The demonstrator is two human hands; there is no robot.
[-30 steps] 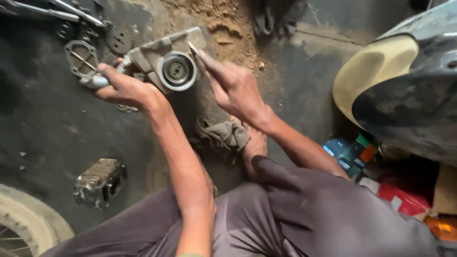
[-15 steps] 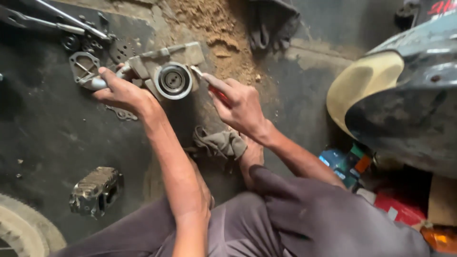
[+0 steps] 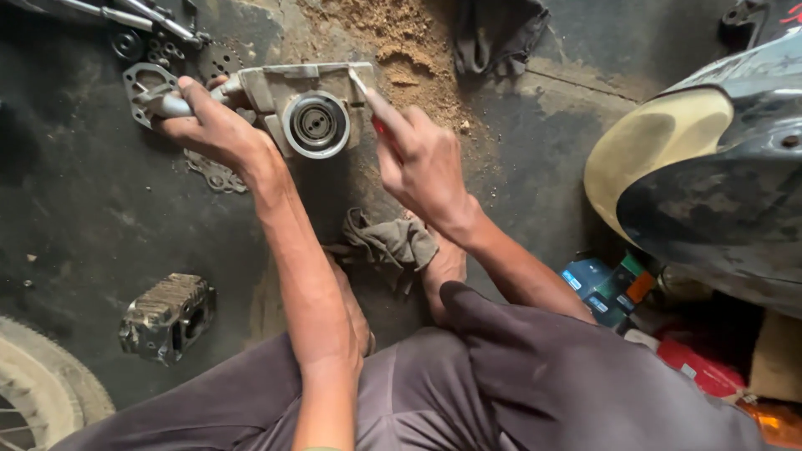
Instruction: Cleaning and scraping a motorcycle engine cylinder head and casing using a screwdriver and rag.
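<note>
Right hand (image 3: 422, 163) lower on engine casing (image 3: 305, 104)

engine casing (image 3: 309, 104): dull grey metal | rag (image 3: 393, 242): crumpled cloth | floor (image 3: 75, 209): rough, oil-dark

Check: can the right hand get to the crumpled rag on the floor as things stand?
Probably yes, but not freely. The rag lies on the floor just below the right hand, nothing between them. That hand is pinching a thin tool against the metal engine part, so it would have to let that go first.
</note>
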